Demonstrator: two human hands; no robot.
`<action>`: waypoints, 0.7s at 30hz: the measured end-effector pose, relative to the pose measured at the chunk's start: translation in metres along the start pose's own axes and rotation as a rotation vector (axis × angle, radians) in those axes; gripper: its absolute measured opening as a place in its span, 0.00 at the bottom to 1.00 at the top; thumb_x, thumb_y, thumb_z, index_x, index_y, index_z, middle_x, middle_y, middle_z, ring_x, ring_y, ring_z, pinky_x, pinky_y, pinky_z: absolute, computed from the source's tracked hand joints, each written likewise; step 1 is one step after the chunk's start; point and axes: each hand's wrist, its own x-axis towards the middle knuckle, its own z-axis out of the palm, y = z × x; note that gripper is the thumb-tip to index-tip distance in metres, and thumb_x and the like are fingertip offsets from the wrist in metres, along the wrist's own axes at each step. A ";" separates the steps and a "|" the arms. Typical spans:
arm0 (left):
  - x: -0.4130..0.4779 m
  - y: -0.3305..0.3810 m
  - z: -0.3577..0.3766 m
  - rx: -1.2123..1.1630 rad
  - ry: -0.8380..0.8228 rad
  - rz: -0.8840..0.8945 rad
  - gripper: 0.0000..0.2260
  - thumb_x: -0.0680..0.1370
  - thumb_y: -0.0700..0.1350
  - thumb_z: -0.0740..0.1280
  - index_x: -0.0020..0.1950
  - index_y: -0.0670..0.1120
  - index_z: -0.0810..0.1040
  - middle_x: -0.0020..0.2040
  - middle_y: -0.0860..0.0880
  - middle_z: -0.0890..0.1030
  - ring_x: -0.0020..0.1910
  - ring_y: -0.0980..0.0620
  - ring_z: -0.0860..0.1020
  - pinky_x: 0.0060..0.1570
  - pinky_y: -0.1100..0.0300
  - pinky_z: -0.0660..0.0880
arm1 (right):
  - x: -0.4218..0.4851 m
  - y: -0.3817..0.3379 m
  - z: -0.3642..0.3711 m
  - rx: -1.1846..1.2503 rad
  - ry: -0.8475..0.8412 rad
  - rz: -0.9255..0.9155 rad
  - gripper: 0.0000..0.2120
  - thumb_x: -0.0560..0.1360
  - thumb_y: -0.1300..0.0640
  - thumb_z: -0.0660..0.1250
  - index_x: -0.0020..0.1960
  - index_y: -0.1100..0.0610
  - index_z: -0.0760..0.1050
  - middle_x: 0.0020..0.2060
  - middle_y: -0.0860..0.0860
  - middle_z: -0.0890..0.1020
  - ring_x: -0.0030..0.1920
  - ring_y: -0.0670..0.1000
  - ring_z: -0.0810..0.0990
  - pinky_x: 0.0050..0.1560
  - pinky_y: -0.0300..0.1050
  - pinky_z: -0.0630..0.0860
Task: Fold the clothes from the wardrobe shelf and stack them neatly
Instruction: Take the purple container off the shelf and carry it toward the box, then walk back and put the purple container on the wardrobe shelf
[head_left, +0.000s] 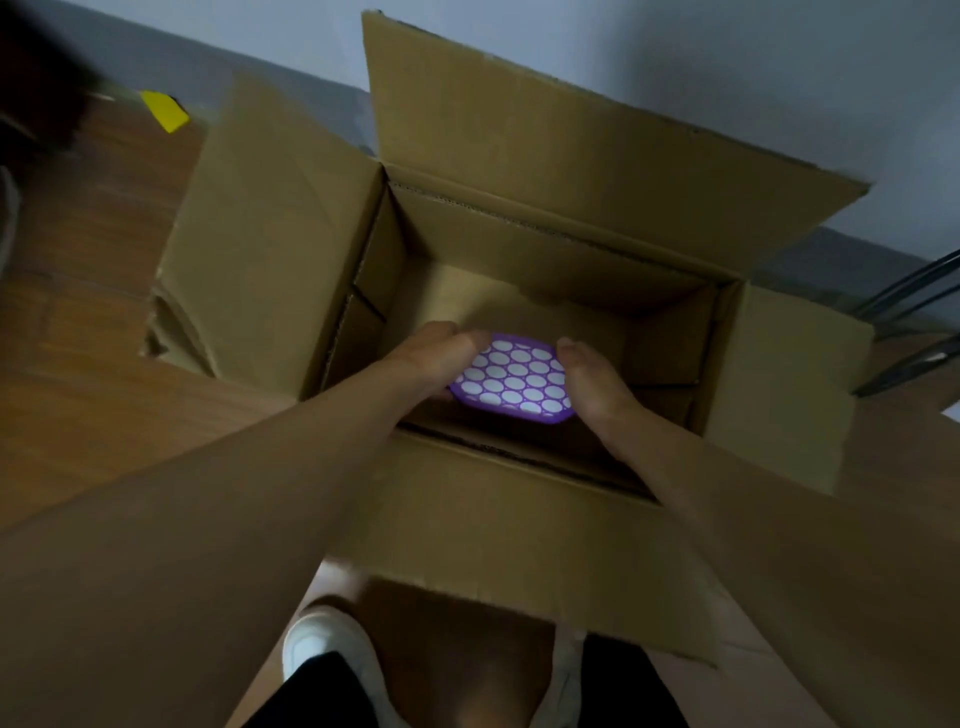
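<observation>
Open cardboard box (519, 218) on brown wooden floor (78, 291), beside grey wall (727, 62).

A single head-worn, wide-angle view is aimed steeply down into an open cardboard box (545, 234) that fills the centre of the frame. Both forearms are seen entering from the lower corners, close to the lens. Wooden floor (78, 312) is shown at left, wall across the top.
</observation>
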 end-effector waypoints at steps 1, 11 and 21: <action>-0.012 0.004 -0.005 0.045 0.005 0.030 0.18 0.78 0.57 0.65 0.62 0.47 0.77 0.56 0.47 0.81 0.55 0.48 0.79 0.58 0.52 0.77 | -0.010 -0.007 -0.004 -0.063 0.017 -0.050 0.19 0.85 0.48 0.53 0.70 0.55 0.71 0.62 0.54 0.77 0.55 0.47 0.73 0.55 0.38 0.64; -0.277 0.099 -0.093 -0.094 0.124 0.228 0.07 0.80 0.45 0.66 0.55 0.45 0.81 0.50 0.47 0.82 0.54 0.47 0.81 0.61 0.47 0.76 | -0.231 -0.172 -0.067 0.084 0.033 -0.237 0.09 0.82 0.52 0.59 0.54 0.52 0.77 0.49 0.48 0.81 0.54 0.54 0.80 0.57 0.53 0.75; -0.623 0.132 -0.146 -0.698 0.445 0.293 0.08 0.82 0.38 0.61 0.55 0.44 0.79 0.49 0.47 0.85 0.45 0.51 0.82 0.45 0.59 0.78 | -0.511 -0.334 -0.125 0.139 -0.278 -0.414 0.08 0.79 0.59 0.63 0.49 0.49 0.79 0.47 0.49 0.84 0.38 0.47 0.84 0.38 0.42 0.78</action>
